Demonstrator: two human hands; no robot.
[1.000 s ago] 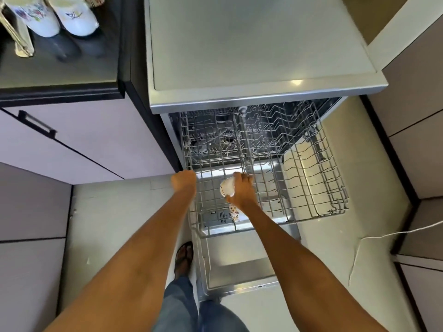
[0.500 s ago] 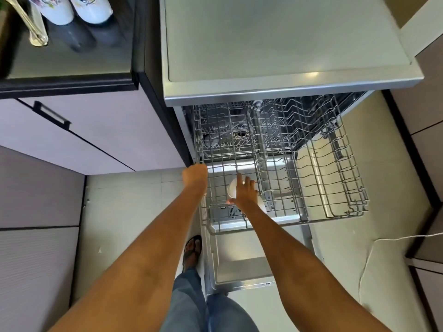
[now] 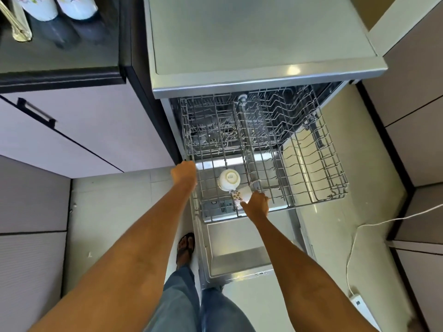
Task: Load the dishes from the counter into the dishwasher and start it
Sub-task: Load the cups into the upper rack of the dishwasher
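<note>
A pale tiled floor (image 3: pixel 107 212) runs between lilac cabinet fronts and the open dishwasher (image 3: pixel 263 68), whose upper rack (image 3: pixel 318 178) is pulled out over the lowered door (image 3: pixel 239 248); the right hand (image 3: pixel 257 204) reaches into the front of that rack with its fingers (image 3: pixel 247 203) curled round a second, floral-printed cup (image 3: pixel 241 194), which lies tilted and touching the first; how firmly they grip it is hidden by the back of the hand; just beside it an upturned white cup (image 3: pixel 229 180) already sits mouth-down on the wires, its printed base facing up; the left hand (image 3: pixel 184 173) rests at the rack's left front corner, seemingly steadying it, though whether its fingers clasp the wire I cannot tell; further out, on the dark surface (image 3: pixel 60 51) at the upper left, two white floral mugs (image 3: pixel 55 6) and a metal utensil (image 3: pixel 14 25) wait; so the loading step looks to be in hand and barely begun; the next move likely calls for turning the held cup mouth-down beside the first without knocking it, releasing it, then going back to the surface for the mugs.
</note>
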